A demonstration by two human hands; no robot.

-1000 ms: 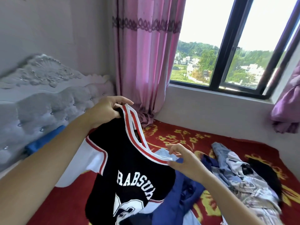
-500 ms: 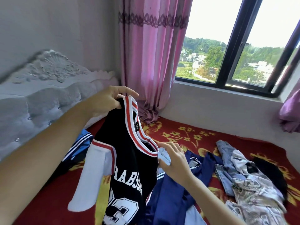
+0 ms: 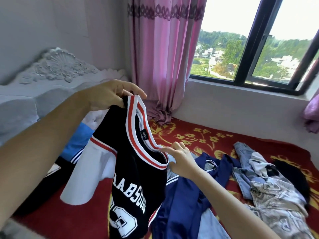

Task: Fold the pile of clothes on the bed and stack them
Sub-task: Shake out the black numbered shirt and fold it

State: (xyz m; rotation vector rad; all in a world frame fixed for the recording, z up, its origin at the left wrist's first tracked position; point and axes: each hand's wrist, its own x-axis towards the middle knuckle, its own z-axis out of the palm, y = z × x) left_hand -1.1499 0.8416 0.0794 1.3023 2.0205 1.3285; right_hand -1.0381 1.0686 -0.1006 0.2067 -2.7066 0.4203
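A black jersey [image 3: 138, 178] with white sleeves, a red-and-white striped collar and white lettering hangs in the air over the bed. My left hand [image 3: 110, 95] grips its collar at the top. Lower down, my right hand [image 3: 181, 159] pinches the other side of the collar. Beneath and to the right lies the pile: a navy blue garment [image 3: 186, 195], light blue jeans [image 3: 243, 168], a grey patterned shirt [image 3: 278, 200] and a black piece [image 3: 291, 175].
The bed has a red blanket [image 3: 207, 135] with yellow flowers and a grey tufted headboard [image 3: 34, 87] on the left. A blue and white garment [image 3: 77, 142] lies near the headboard. Pink curtains [image 3: 162, 57] and a window [image 3: 259, 49] stand behind the bed.
The jersey has turned narrower, its collar now running almost top to bottom. My right hand slid along the collar toward the lower shoulder. The view shifted left.
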